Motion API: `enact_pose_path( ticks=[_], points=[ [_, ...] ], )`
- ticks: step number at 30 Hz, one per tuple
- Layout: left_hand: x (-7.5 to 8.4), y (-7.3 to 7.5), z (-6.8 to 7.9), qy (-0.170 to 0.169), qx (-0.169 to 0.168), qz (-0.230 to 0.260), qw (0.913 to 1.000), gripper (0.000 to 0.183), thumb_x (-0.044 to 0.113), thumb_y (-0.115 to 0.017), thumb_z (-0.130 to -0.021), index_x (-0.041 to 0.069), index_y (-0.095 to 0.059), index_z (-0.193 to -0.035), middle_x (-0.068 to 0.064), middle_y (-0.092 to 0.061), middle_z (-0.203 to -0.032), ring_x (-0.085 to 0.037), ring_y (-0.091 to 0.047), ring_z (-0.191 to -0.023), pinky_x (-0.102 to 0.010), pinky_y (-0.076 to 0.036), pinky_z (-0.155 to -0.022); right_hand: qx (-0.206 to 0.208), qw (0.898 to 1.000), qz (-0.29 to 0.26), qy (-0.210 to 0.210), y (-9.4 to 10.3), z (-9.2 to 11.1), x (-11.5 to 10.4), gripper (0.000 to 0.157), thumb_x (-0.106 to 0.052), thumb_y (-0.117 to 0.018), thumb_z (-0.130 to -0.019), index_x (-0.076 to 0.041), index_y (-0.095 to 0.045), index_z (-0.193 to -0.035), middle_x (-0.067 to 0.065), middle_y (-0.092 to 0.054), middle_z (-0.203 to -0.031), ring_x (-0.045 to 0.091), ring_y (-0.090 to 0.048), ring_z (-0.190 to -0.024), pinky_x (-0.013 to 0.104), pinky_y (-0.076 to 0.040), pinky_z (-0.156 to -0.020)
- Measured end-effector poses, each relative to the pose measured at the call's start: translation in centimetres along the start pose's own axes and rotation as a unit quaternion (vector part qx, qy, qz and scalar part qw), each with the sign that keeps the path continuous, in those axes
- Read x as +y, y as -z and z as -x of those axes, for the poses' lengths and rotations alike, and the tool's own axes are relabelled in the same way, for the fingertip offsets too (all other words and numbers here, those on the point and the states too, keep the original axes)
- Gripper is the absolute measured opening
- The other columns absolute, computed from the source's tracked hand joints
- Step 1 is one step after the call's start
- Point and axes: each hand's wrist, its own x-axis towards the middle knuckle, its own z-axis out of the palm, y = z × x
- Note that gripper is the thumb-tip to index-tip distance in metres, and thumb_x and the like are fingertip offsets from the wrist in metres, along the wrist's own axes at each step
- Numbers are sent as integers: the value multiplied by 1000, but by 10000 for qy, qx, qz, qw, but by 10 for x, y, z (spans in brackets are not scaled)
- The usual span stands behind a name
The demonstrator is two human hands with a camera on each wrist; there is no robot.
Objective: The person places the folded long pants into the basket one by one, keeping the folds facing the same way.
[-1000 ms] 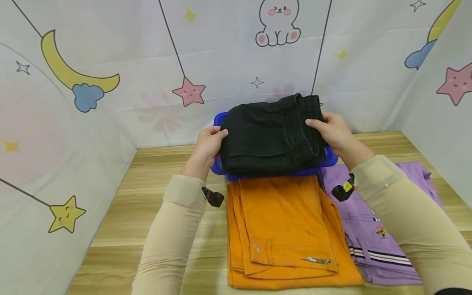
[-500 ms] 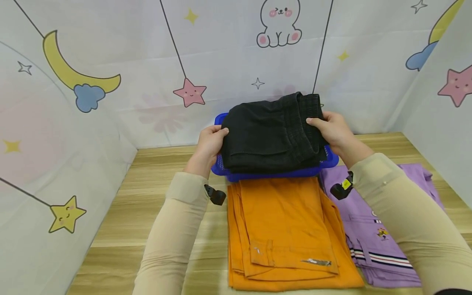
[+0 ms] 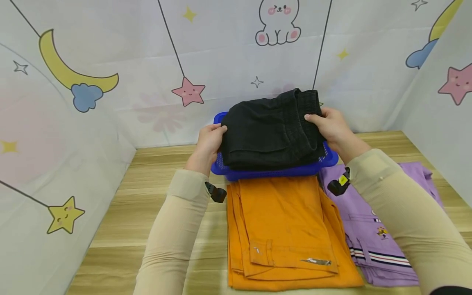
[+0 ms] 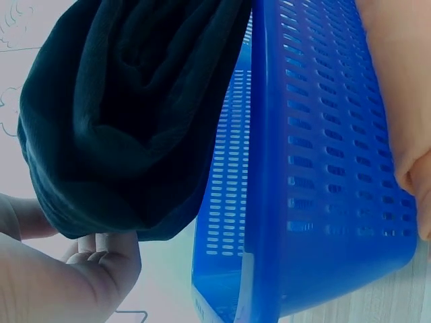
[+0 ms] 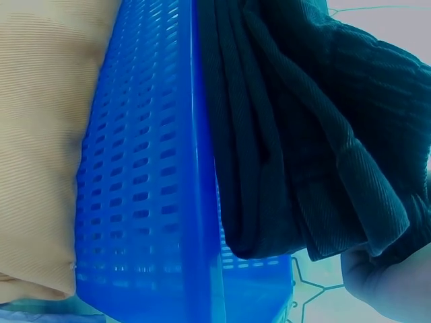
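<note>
Folded black pants [image 3: 258, 131] with an elastic waistband are held up over a blue plastic basket [image 3: 273, 173]. My left hand [image 3: 208, 143] grips their left folded end, thumb on top. At the waistband end, my right hand [image 3: 335, 129] pinches the cloth, thumb above and fingers underneath. In the left wrist view the rolled fold of the pants [image 4: 128, 134] hangs beside the basket's rim [image 4: 264, 161]. The right wrist view has the layered edges of the pants [image 5: 269, 148] overlapping the slotted basket [image 5: 141, 161]. Most of the basket's inside is hidden beneath the pants.
Folded orange pants [image 3: 284, 229] lie on the wooden table [image 3: 147, 213] right in front of the basket. Folded purple clothing [image 3: 372, 229] with a striped band lies to the right, partly under my right forearm. A printed white curtain [image 3: 147, 61] stands behind and along both sides.
Both hands have raised the black pants slightly, more at the waistband end, and more of the basket's front rim shows. The orange and purple clothes have stayed put.
</note>
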Motion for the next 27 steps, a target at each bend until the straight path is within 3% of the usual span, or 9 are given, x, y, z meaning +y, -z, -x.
enact_pose_path(
  ticks=[7,17,23,27],
  points=[
    [0,0,0,-28,-32,250,9997,50,15,-58,-91,7,-46,-139,-11,-48,-140,-24,-52,-122,-36,-45,-102,49,9999,-123,52,-3,-2,-1,49,-27,-58,-93,3,-48,-131,-15,-60,-80,1,-61,-71,19,-54,-65],
    [-2,-1,-1,-208,-57,537,9983,53,3,-55,-88,9,-45,-140,-11,-44,-143,-26,-49,-125,-37,-42,-106,148,9983,-556,63,-6,-6,-2,42,-20,-58,-93,2,-49,-127,-14,-62,-78,2,-63,-70,19,-54,-63],
    [-3,-2,-3,-304,-49,646,9974,57,-2,-53,-87,13,-44,-141,-11,-40,-144,-26,-49,-124,-38,-43,-104,162,9993,-323,49,-7,-9,-2,50,-23,-56,-94,0,-45,-136,-11,-59,-89,1,-61,-73,18,-54,-64],
    [-5,-2,-3,-330,-84,656,9973,59,-3,-53,-86,15,-43,-141,-11,-39,-144,-27,-50,-120,-38,-45,-100,202,9997,-130,18,-8,-12,0,49,-24,-56,-94,1,-46,-135,-11,-58,-87,0,-61,-71,18,-54,-64]
  ],
)
